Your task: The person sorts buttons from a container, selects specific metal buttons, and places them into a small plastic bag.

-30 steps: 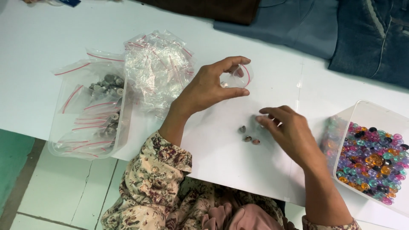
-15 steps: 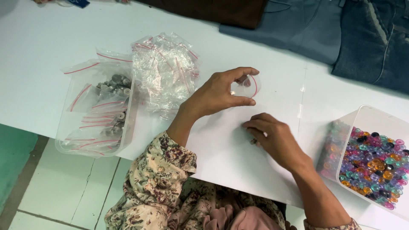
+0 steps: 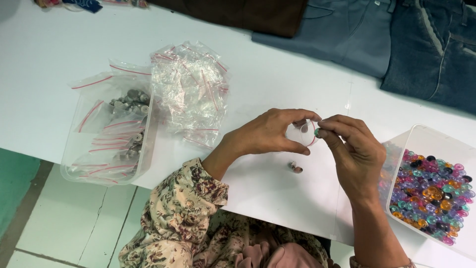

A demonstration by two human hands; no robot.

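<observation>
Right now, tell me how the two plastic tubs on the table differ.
The left tub holds small clear zip bags with red strips and grey metal pieces; the right tub holds loose multicoloured beads. The left tub overhangs the table edge, away from the hands; the right tub sits beside the right hand. Both are clear, lidless.

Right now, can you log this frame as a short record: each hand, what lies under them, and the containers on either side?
left hand: holds a small clear zip bag open above the table
right hand: pinches a small greenish button at the bag's mouth
under hands: two small dark buttons on the white table
right side: clear tub of multicoloured buttons
left side: clear tub with filled zip bags, pile of empty zip bags beside it
far edge: denim garments
</observation>
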